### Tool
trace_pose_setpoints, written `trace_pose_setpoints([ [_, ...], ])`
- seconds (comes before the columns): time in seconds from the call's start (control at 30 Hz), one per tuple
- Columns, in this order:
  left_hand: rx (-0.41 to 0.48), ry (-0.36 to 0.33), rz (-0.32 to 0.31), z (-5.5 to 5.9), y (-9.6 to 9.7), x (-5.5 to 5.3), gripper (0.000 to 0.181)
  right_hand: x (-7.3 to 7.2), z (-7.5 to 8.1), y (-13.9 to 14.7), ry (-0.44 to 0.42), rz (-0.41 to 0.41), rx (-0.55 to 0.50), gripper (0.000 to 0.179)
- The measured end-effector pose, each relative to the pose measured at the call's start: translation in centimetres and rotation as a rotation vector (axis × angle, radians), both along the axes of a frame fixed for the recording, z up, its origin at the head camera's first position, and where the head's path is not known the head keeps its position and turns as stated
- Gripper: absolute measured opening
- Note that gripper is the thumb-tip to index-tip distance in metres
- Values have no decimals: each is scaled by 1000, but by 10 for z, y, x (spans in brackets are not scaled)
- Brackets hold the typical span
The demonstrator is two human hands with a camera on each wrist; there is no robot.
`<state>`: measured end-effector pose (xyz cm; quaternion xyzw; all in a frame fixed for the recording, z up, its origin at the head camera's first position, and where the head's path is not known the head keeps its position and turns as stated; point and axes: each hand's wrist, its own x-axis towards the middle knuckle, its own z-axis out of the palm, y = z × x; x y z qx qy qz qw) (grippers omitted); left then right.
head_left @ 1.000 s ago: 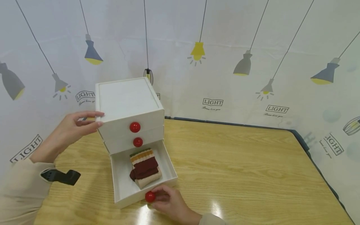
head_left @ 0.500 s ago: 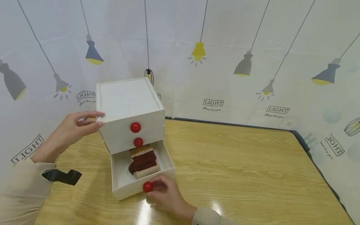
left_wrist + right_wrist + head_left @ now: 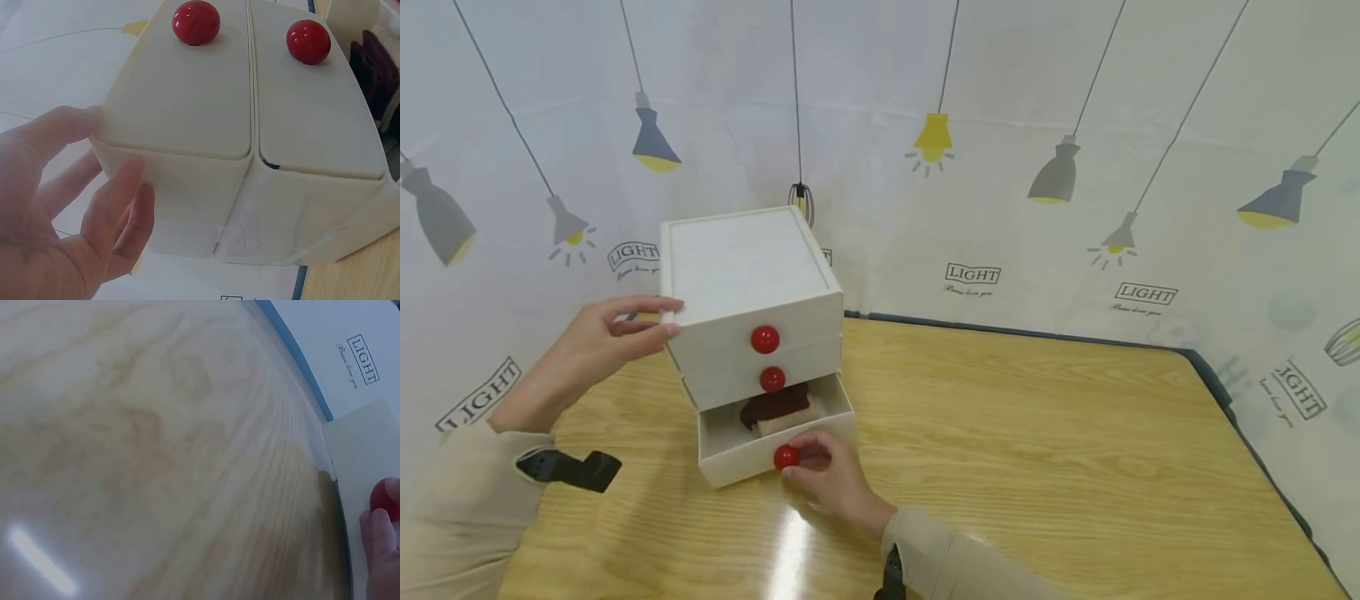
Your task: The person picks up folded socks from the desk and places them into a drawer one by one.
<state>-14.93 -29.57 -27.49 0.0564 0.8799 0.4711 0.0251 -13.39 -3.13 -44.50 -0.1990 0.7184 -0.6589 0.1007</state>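
A white drawer cabinet (image 3: pixel 741 258) with red round knobs stands on the table. Its two upper drawers are closed, and the bottom drawer (image 3: pixel 737 465) is pulled partly out. Inside lies a folded maroon and cream knit bundle (image 3: pixel 782 410), its rear hidden under the drawer above. My left hand (image 3: pixel 591 346) rests on the cabinet's top left front corner. In the left wrist view, fingertips (image 3: pixel 134 165) touch the side panel and corner. Thumb and fingers of my right hand (image 3: pixel 835 479) pinch the bottom drawer's red knob (image 3: pixel 786 457), seen also at the edge of the right wrist view.
The wood-grain table (image 3: pixel 1037 450) extends to the right of the cabinet. A white backdrop (image 3: pixel 880 167) printed with hanging lamps rises behind, close to the cabinet's back. A black strap (image 3: pixel 568 471) sticks out from the left sleeve.
My right hand has pushed the bottom drawer inward, away from me, so more of the knit bundle is covered. The left hand keeps its place on the cabinet corner.
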Motion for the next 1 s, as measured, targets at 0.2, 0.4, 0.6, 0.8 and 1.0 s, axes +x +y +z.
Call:
trace_pose_setpoints([
  [0.2, -5, 8, -4, 1, -1, -1, 47, -13, 8, -6, 52, 0, 52, 24],
  [0.4, 2, 18, -12, 0, -1, -1, 45, -21, 20, -13, 55, -29, 82, 23],
  [0.6, 8, 15, -15, 0, 0, -2, 46, -38, 0, -19, 70, -47, 141, 25],
  [0.8, 2, 10, -5, 1, 0, -2, 46, -47, -4, -23, 58, -47, 191, 25],
  [1.0, -4, -3, -9, 1, -1, -1, 47, -53, -2, -28, 69, -47, 210, 24],
])
